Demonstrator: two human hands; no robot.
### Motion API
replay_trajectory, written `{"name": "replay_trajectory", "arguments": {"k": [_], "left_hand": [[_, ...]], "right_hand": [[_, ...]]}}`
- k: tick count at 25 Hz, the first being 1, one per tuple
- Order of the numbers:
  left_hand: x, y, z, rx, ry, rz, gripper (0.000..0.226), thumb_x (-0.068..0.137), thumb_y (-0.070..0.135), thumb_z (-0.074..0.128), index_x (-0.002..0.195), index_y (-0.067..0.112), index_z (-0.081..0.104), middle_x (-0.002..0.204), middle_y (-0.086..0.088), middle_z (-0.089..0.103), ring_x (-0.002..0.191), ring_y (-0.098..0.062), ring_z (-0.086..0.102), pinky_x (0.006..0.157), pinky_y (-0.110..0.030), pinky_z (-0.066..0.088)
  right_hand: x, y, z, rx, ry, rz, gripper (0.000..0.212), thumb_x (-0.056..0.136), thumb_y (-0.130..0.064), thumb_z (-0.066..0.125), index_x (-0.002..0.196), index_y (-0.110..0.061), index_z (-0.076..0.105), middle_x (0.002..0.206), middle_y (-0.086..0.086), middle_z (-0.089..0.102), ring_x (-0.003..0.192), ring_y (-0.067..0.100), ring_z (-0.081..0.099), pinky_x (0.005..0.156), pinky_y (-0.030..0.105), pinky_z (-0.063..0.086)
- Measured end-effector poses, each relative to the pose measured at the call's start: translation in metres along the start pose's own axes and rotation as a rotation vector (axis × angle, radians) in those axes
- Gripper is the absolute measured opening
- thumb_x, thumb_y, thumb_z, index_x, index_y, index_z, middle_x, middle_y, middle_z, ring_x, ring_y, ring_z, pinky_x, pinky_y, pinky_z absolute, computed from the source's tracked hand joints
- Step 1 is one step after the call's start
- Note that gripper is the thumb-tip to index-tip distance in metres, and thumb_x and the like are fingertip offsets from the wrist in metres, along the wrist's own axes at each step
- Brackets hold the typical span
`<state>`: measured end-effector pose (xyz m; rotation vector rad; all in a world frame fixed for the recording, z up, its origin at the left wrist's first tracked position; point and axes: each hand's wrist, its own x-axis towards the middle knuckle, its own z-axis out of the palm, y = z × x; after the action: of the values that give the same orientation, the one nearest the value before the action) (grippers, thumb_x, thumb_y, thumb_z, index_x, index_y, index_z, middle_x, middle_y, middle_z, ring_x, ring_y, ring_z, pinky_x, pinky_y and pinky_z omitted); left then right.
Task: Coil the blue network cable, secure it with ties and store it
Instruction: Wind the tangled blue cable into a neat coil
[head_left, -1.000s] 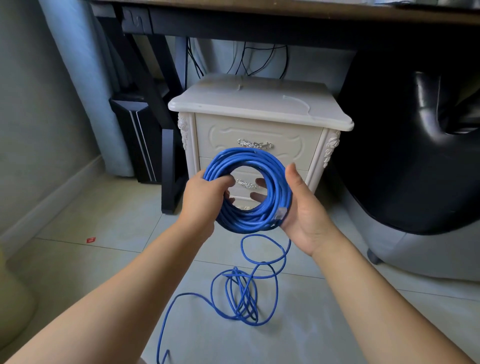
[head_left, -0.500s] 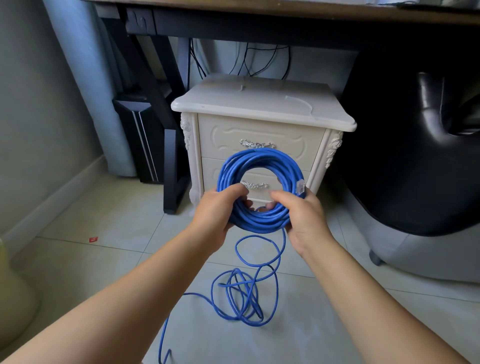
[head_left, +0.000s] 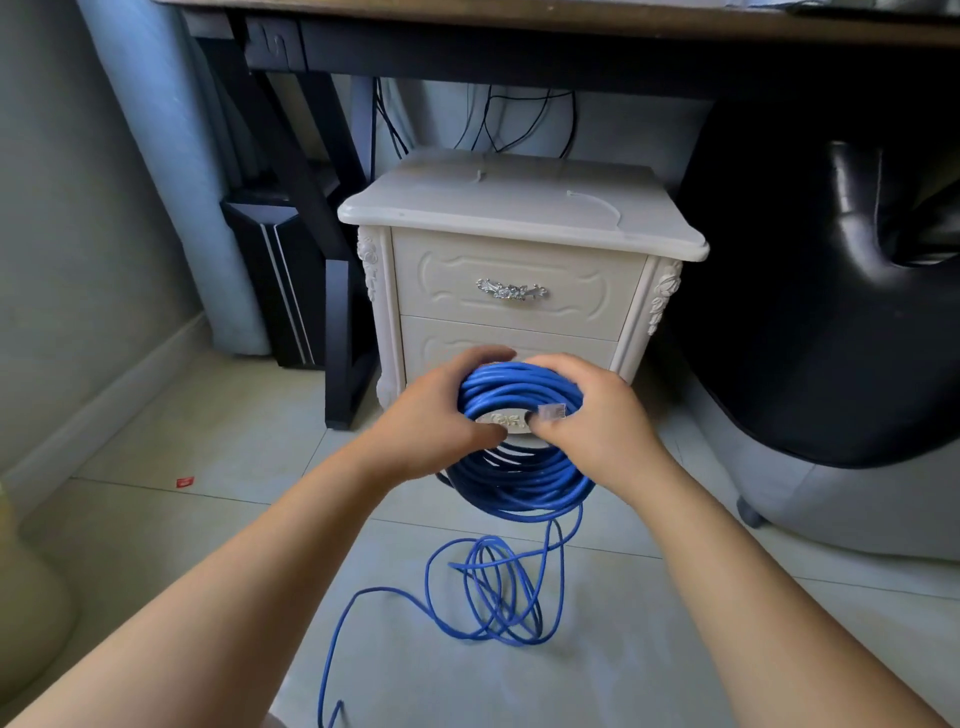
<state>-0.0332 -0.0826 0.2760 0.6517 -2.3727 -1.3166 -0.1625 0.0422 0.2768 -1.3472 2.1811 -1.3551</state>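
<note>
Pale glossy tiles make up the floor (head_left: 156, 545), which meets a grey wall (head_left: 52, 208) along a skirting board on the left. One dark wooden desk (head_left: 519, 15) spans the top of the view, with several thin black wires (head_left: 519, 119) hanging behind it. One black padded seat (head_left: 831, 312) fills the right side. Between its dark legs and the seat stands one cream bedside cabinet (head_left: 519, 218) with two drawers; the silver handle (head_left: 511, 290) of the upper drawer shows fully, and that of the lower drawer shows partly through the coil. Two thin pale strips (head_left: 592, 200) lie on the cabinet's top. One black computer tower (head_left: 280, 280) stands to the left, beneath the desk.

One blue network cable (head_left: 519, 488) is held in the air in front of the lower drawer, wound into a thick ring of many turns. Its unwound length drops to the floor and lies there in a loose tangle of loops. The left hand (head_left: 436, 426) has its grip clamped round the ring's left side; the right hand (head_left: 597, 421) has its grip clamped round the right side, its thumb beside the single clear plug (head_left: 551, 412). One small red scrap (head_left: 184, 482) lies on the tiles at left.
</note>
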Motion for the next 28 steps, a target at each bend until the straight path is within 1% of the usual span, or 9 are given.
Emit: {"name": "replay_trajectory", "arguments": {"k": [5,8,10,12,14,19,23,26,28], "left_hand": [[0.0,0.002,0.004,-0.004,0.081,-0.039,0.019,0.078,0.011,0.073,0.092,0.018,0.062,0.067,0.007,0.059,0.058,-0.008,0.053,0.057,-0.018,0.041],[0.0,0.004,0.006,-0.273,0.119,-0.064,0.025,0.068,0.018,0.071,0.092,0.014,0.065,0.073,-0.001,0.062,0.068,-0.015,0.054,0.068,-0.03,0.042],[0.0,0.006,0.006,-0.442,0.146,-0.096,0.022,0.067,0.016,0.069,0.089,0.015,0.066,0.069,-0.001,0.057,0.068,-0.017,0.051,0.07,-0.034,0.04],[0.001,0.007,0.005,-0.553,0.195,-0.141,0.016,0.073,0.009,0.07,0.088,0.012,0.065,0.064,0.0,0.052,0.063,-0.017,0.046,0.073,-0.037,0.04],[0.002,0.007,0.007,-0.631,0.244,-0.192,0.012,0.082,0.002,0.067,0.089,0.011,0.061,0.059,0.002,0.049,0.059,-0.016,0.045,0.076,-0.039,0.041],[0.009,0.006,0.002,-0.959,0.44,-0.323,0.013,0.084,0.004,0.065,0.094,0.011,0.064,0.057,0.004,0.052,0.053,-0.01,0.049,0.074,-0.032,0.051],[0.009,0.007,0.007,-1.019,0.462,-0.363,0.012,0.085,0.005,0.066,0.096,0.009,0.062,0.06,0.003,0.051,0.054,-0.01,0.049,0.069,-0.031,0.05],[0.005,0.009,0.016,-1.119,0.441,-0.382,0.01,0.087,0.007,0.065,0.095,0.01,0.059,0.062,0.002,0.048,0.058,-0.011,0.048,0.07,-0.03,0.051],[0.003,0.006,0.019,-1.19,0.376,-0.354,0.011,0.089,0.008,0.065,0.097,0.009,0.058,0.064,0.002,0.047,0.061,-0.012,0.048,0.083,-0.035,0.053]], "right_hand": [[-0.002,-0.003,0.0,0.045,-0.01,-0.033,0.041,0.077,-0.004,0.07,0.109,-0.029,0.065,0.096,-0.013,0.07,0.085,0.0,0.064,0.078,0.013,0.048],[0.001,-0.004,-0.007,0.217,-0.019,0.062,0.05,0.074,-0.013,0.081,0.114,-0.035,0.062,0.099,-0.008,0.069,0.087,0.002,0.066,0.08,0.017,0.05],[0.003,-0.003,-0.011,0.432,-0.071,0.146,0.048,0.074,-0.011,0.081,0.114,-0.031,0.063,0.104,-0.002,0.072,0.096,0.014,0.069,0.085,0.028,0.054],[0.003,-0.001,-0.013,0.646,-0.119,0.222,0.039,0.076,-0.007,0.077,0.109,-0.021,0.064,0.102,0.005,0.073,0.096,0.026,0.07,0.083,0.036,0.057],[0.002,0.001,-0.012,0.729,-0.15,0.28,0.04,0.072,-0.011,0.08,0.109,-0.019,0.064,0.103,0.012,0.072,0.092,0.029,0.071,0.08,0.037,0.058],[0.002,0.004,-0.005,0.612,-0.194,0.336,0.046,0.072,-0.036,0.074,0.113,-0.022,0.06,0.108,0.011,0.072,0.093,0.023,0.071,0.073,0.041,0.058],[0.0,0.001,0.011,0.397,-0.083,0.308,0.05,0.071,-0.043,0.081,0.113,-0.03,0.056,0.107,0.001,0.071,0.096,0.014,0.07,0.086,0.039,0.057],[0.002,0.002,0.014,0.47,-0.002,0.339,0.043,0.075,-0.032,0.08,0.111,-0.031,0.056,0.106,0.005,0.071,0.097,0.017,0.07,0.088,0.041,0.057],[0.003,0.0,0.011,0.518,0.039,0.347,0.038,0.078,-0.02,0.077,0.111,-0.025,0.058,0.105,0.01,0.071,0.096,0.02,0.07,0.09,0.037,0.055]]}}
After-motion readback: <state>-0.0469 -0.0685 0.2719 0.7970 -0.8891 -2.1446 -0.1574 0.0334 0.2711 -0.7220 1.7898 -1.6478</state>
